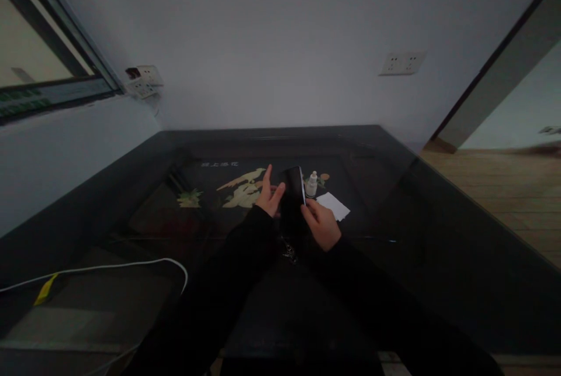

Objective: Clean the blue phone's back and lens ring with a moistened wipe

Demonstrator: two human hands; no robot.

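Note:
A dark smartphone [293, 193] is tilted upright over the table, between my two hands. On its lower right edge, my right hand [323, 225] has thumb and fingers closed. My left hand [269, 196] is at the left edge, its thumb against the phone and its index finger stretched upward; its other fingers are partly hidden behind the phone. Just right of the phone stands a small white dropper bottle [312, 185]. A white paper or cloth [333, 206] lies flat beyond my right hand. Something small and shiny, like a chain [289, 251], shows below the phone.
The dark glossy table [421, 259] carries a bird-and-flower picture [243, 189]. A white cable [118, 265] with a yellow tag [45, 290] runs along the left side. Wall sockets [402, 64] sit behind the table, and a window [39, 42] is at the upper left.

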